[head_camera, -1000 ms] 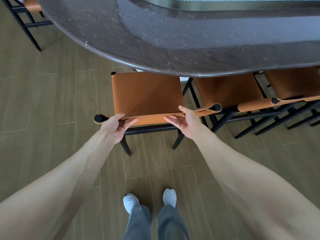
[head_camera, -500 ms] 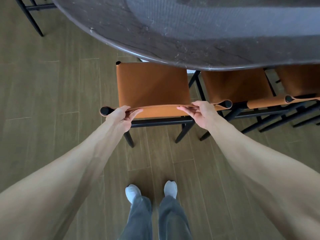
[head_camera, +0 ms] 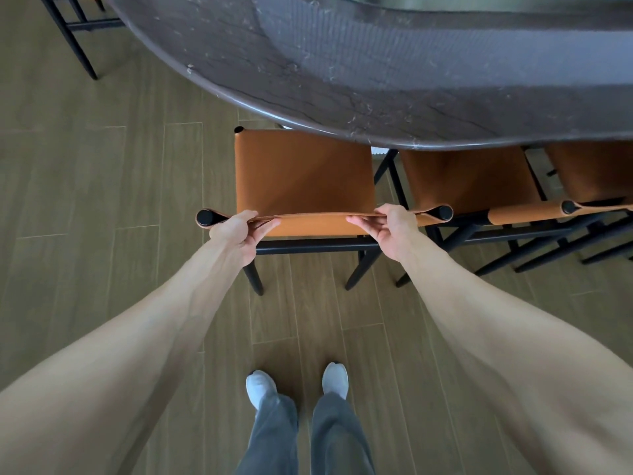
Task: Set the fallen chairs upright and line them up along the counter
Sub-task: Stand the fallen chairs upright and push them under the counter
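Nearest the camera, the person's white shoes (head_camera: 298, 383) stand on the wood-plank floor (head_camera: 85, 234), a step back from the chair in hand. Both arms reach forward to its backrest (head_camera: 318, 219), a tan leather band strung between two black posts. The left hand (head_camera: 236, 231) grips the band just inside the left post, fingers curled over the top edge. The right hand (head_camera: 390, 228) holds it just inside the right post, thumb on top and fingers hooked under.

Beyond the hands, this chair (head_camera: 305, 173) stands upright on its legs, its seat facing the counter (head_camera: 376, 80), with the front edge already tucked under the dark rim. To the right of the right hand, a second chair (head_camera: 469, 176) sits just beside it, upright and pushed under the same rim, and a third chair (head_camera: 596, 173) follows farther right, cut off by the frame. Their backrests run in roughly one line.

Far off to the upper left of the left hand, the black legs of another chair (head_camera: 75, 29) show near the counter's end; it appears upright, though too little shows to be sure.

By the look of it, the task is nearly done: no chair in view lies fallen, and what seems left is a last nudge to square this one and letting go.
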### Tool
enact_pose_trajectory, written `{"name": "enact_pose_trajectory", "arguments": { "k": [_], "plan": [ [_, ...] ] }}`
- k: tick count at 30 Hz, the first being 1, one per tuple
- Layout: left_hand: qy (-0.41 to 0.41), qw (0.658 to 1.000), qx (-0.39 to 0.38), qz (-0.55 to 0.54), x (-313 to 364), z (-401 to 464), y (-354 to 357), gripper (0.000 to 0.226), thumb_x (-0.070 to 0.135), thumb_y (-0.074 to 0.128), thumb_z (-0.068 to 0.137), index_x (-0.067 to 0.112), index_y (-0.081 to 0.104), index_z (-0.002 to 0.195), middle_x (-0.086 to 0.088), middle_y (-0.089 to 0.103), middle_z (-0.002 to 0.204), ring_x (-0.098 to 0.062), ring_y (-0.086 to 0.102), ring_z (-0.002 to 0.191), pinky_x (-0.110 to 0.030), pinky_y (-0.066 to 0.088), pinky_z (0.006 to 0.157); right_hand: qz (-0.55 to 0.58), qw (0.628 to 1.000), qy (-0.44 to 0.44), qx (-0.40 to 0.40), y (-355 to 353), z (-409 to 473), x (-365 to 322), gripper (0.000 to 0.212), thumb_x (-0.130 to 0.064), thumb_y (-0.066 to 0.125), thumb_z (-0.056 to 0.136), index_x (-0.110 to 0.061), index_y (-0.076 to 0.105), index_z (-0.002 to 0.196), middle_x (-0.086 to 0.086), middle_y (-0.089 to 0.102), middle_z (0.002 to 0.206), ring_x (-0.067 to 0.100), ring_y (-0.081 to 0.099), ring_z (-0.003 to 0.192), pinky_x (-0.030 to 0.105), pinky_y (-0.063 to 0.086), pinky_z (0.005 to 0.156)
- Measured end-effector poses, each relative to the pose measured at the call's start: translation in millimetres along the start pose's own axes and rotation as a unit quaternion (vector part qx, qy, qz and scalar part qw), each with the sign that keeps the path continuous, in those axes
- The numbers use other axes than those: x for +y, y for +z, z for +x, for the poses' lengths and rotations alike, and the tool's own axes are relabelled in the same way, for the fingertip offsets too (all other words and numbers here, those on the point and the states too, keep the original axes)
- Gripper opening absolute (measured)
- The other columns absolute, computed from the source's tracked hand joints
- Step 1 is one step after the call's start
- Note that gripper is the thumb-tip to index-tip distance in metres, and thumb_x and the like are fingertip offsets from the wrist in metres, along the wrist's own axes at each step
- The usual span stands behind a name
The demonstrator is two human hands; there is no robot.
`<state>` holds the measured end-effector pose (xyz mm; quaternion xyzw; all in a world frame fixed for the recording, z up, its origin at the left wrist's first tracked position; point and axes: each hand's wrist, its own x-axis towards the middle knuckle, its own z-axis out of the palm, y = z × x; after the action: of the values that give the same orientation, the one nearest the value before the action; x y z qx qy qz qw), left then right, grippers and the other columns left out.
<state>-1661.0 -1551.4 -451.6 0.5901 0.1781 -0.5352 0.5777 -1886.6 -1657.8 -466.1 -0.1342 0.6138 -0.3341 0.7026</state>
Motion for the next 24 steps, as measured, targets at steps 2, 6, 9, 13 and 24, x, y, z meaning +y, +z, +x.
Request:
{"name": "enact_pose_trajectory", "arguments": {
  "k": [2,6,9,13,24],
  "plan": [
    [-0.003,1.0,-0.002,0.003,1,0,-1,0.036,-0.012,0.059,0.094,-0.01,0.052,0.129,-0.03,0.059,0.125,-0.045,0.07,0.1,-0.047,0.063,0.07,-0.007,1.0,0.0,-0.007,-1,-1,-2,0.03,0.007,0.047,0.099,0.007,0.053,0.128,0.031,0.072,0.107,0.045,0.076,0.082,0.044,0.066,0.07],
    [-0.003,1.0,-0.002,0.007,3,0,0,0.035,-0.012,0.059,0.093,-0.01,0.053,0.128,-0.03,0.059,0.126,-0.046,0.07,0.101,-0.047,0.063,0.066,-0.005,1.0,-0.002,-0.019,-4,3,-5,0.029,0.007,0.046,0.099,0.007,0.052,0.128,0.032,0.071,0.109,0.045,0.076,0.082,0.045,0.065,0.069],
    [-0.004,1.0,0.003,0.005,2,0,2,0.028,-0.011,0.061,0.093,-0.01,0.057,0.121,-0.03,0.061,0.122,-0.045,0.072,0.097,-0.046,0.063,0.066,-0.005,1.0,-0.004,-0.018,-6,8,-5,0.031,0.006,0.046,0.1,0.006,0.051,0.13,0.031,0.07,0.111,0.045,0.076,0.083,0.043,0.065,0.065],
    [0.004,1.0,0.008,-0.005,-2,2,2,0.023,-0.008,0.061,0.094,-0.009,0.059,0.117,-0.029,0.063,0.12,-0.043,0.072,0.095,-0.045,0.064,0.067,-0.019,1.0,-0.018,-0.002,-6,7,1,0.034,0.001,0.05,0.102,0.0,0.046,0.135,0.031,0.07,0.109,0.041,0.077,0.082,0.04,0.064,0.062],
    [0.025,0.972,-0.026,0.233,17,-58,17,0.029,0.022,0.055,0.101,-0.005,0.064,0.11,-0.024,0.072,0.1,-0.039,0.073,0.084,-0.044,0.062,0.071,-0.305,0.947,0.007,-0.1,35,-59,-23,0.052,-0.042,0.053,0.104,0.007,0.069,0.111,0.023,0.078,0.092,0.036,0.078,0.079,0.038,0.065,0.067]
  ]
}}
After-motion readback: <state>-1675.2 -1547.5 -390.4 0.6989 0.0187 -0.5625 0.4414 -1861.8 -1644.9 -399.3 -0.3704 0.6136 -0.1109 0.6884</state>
